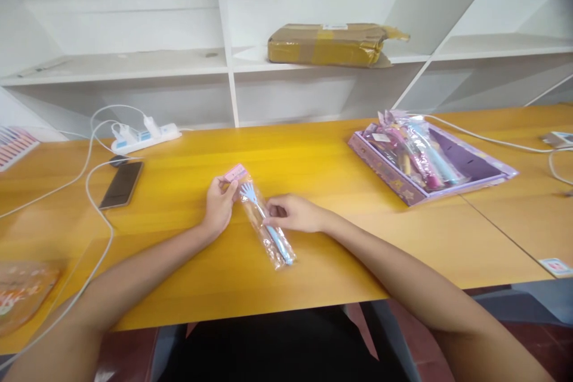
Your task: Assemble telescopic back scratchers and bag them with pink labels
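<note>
A light-blue back scratcher (278,240) with a small hand-shaped head lies inside a clear plastic packet with a pink header card (236,173). The packet slants over the wooden table in front of me, its lower end towards me. My left hand (220,206) pinches the packet's upper edge beside the card, thumb on top. My right hand (293,212) grips the packet's right side about halfway down, its fingers curled and thumb against the plastic. Part of the handle is hidden behind these fingers.
To the right, a purple open box (481,174) holds several plastic-wrapped items. A phone (122,185), white power strip (145,138) and loose cables lie left. A clear bag (27,289) rests at the near left. A taped carton (326,46) stands on the shelf.
</note>
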A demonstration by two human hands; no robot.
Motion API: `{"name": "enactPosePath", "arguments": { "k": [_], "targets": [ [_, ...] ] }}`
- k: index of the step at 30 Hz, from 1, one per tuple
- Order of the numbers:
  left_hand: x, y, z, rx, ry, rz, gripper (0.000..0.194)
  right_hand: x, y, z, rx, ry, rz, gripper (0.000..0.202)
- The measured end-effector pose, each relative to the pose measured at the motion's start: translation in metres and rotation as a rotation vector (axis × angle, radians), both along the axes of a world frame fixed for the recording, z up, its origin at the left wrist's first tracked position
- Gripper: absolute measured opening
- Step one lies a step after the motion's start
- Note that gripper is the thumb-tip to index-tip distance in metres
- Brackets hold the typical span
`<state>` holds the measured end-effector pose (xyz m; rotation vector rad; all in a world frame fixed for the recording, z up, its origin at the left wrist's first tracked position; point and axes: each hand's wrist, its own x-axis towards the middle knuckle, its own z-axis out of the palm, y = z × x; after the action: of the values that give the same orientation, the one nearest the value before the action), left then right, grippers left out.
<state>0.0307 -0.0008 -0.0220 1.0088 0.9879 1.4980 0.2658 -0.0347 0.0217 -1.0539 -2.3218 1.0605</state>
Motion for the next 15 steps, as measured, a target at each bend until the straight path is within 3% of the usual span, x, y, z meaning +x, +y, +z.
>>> {"name": "enactPosePath", "arguments": {
  "k": [5,9,12,15],
  "targets": [
    [0.003,-0.002,0.007,-0.056,-0.074,-0.033,0.038,0.002,0.002,-0.006,-0.115,0.009,0.006,0.027],
    [0.005,-0.005,0.011,-0.050,-0.088,-0.117,0.034,0.019,0.019,-0.012,-0.084,0.075,-0.147,0.030],
    [0.005,-0.005,0.011,-0.058,-0.109,-0.146,0.028,0.044,0.038,-0.006,0.166,-0.038,-0.405,0.043],
    [0.004,-0.005,0.010,-0.080,-0.107,-0.148,0.023,0.082,0.055,0.014,0.518,-0.210,-0.696,0.045]
  ]
}}
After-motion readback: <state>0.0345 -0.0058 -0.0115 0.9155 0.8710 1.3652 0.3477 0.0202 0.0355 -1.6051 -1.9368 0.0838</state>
